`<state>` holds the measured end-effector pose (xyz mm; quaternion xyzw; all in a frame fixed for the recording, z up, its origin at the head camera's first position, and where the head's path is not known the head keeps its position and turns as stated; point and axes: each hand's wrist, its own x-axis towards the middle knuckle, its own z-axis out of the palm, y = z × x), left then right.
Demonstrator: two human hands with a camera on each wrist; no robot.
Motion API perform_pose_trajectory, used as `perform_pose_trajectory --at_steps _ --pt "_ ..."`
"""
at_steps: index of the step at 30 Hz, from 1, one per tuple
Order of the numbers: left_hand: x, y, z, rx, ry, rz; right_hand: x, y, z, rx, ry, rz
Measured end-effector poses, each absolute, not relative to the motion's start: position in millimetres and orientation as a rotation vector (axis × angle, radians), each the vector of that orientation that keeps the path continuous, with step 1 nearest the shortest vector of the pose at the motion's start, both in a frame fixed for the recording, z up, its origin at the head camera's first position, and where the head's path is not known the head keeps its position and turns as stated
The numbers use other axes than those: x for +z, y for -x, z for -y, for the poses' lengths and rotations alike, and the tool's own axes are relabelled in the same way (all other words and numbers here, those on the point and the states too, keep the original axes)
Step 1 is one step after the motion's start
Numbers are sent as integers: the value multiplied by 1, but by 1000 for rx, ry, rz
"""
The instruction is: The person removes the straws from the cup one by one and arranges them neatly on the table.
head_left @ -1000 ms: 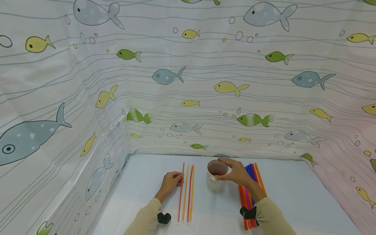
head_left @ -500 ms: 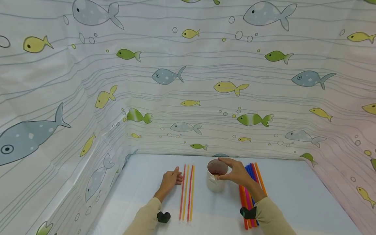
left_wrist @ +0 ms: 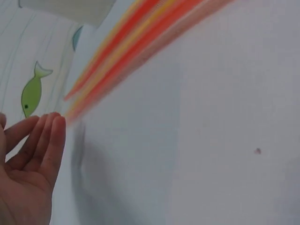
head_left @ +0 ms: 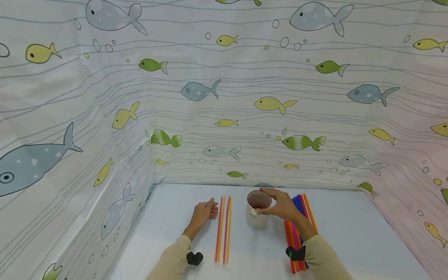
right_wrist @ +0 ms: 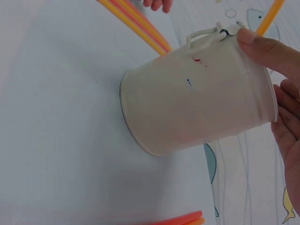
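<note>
My left hand (head_left: 203, 213) hovers beside a row of thin red and yellow straws (head_left: 225, 233), with relaxed fingers and nothing in its grasp. In the left wrist view its fingertips are near the straws' (left_wrist: 136, 47) far ends. My right hand (head_left: 284, 208) grips a white canister (head_left: 256, 219) by its rim, thumb on the near side by a wire clasp (right_wrist: 206, 40) and fingers on the far side. The canister (right_wrist: 187, 103) stands on the table with its mouth tipped toward the head view. A yellow-orange straw (right_wrist: 271, 16) shows past its rim in the right wrist view.
Thicker red, pink, blue and orange straws (head_left: 292, 249) lie to the right, partly hidden under my right forearm. A white cloth (head_left: 168, 225) covers the table. Fish-printed fabric (head_left: 245, 136) closes off the back and sides.
My left hand has let go of the leftmost red straw and drawn slightly back. That straw now lies closer to the yellow one beside it. My right hand and the canister have not moved.
</note>
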<state>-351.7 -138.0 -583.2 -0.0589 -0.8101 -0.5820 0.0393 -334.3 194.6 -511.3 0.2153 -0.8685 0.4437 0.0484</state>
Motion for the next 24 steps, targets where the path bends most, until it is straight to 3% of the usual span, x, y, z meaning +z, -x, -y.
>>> perform_pose_trajectory --at_steps 12,24 --pt "-550 348 118 -1580 554 2377 -513 336 -195 1352 -679 2637" --pt "-510 319 86 -1787 858 2158 -514 336 -196 1352 -670 2622"
